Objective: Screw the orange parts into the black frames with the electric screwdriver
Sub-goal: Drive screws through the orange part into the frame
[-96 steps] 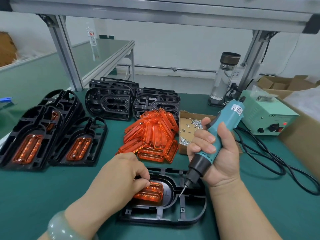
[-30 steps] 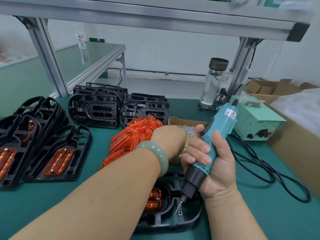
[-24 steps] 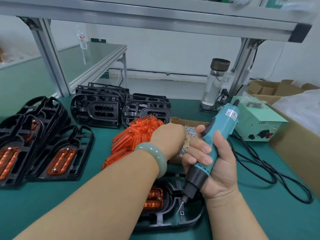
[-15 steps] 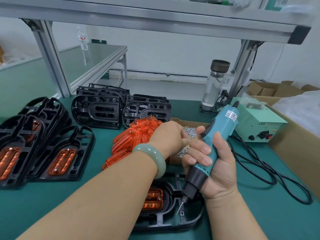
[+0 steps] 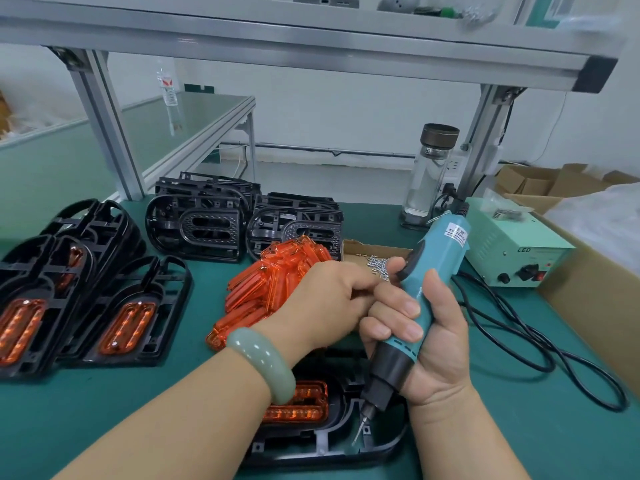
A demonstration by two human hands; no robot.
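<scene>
right hand (image 5: 436, 341) clamped on electric screwdriver (image 5: 433, 258), bit down over black frame (image 5: 311, 445) | frame nearer the body than both hands, long axis left-right, orange part (image 5: 304, 403) seated | left hand (image 5: 329, 299) curled beside screw box (image 5: 360, 249), cannot tell if holding a screw

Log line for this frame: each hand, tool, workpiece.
left hand: curled by screw box, contents hidden | right hand: grips electric screwdriver, bit pointing down at black frame | orange part: seated in frame

At one o'clock a dark-capped glass bottle (image 5: 428, 181) stands upright. A pale green power box (image 5: 502, 233) sits near it at two, with open cardboard boxes (image 5: 540, 183) behind.
</scene>
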